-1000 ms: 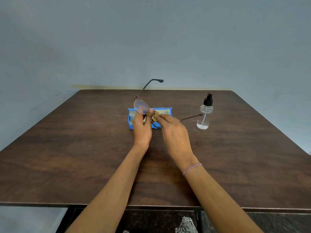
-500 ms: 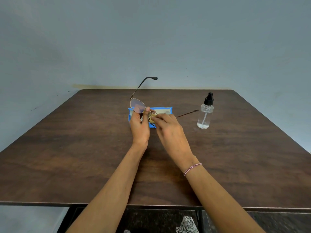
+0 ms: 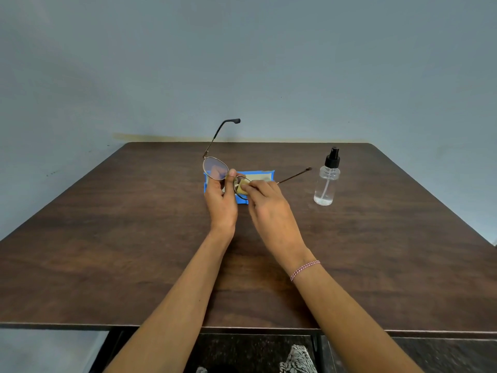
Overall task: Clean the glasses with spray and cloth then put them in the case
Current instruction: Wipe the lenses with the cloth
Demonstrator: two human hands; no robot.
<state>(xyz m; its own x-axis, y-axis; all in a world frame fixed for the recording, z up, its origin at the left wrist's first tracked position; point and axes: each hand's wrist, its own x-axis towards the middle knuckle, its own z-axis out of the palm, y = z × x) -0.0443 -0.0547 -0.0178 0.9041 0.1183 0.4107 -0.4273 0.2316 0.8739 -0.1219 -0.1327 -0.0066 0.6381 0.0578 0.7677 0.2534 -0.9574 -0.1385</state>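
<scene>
Glasses pinched by left hand, right hand pinching cloth; case behind, bottle nearby.

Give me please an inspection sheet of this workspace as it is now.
Surface: dark wooden table.
Job's things: glasses held up in front of the blue case; yellow cloth against one lens; spray bottle upright, apart to the right.
Clutter: nothing seen.
Grippers: left hand pinches the glasses near the bridge; right hand pinches the yellow cloth on the lens.
Cables: nothing seen.
Surroundings: plain grey-blue wall behind the table.
</scene>
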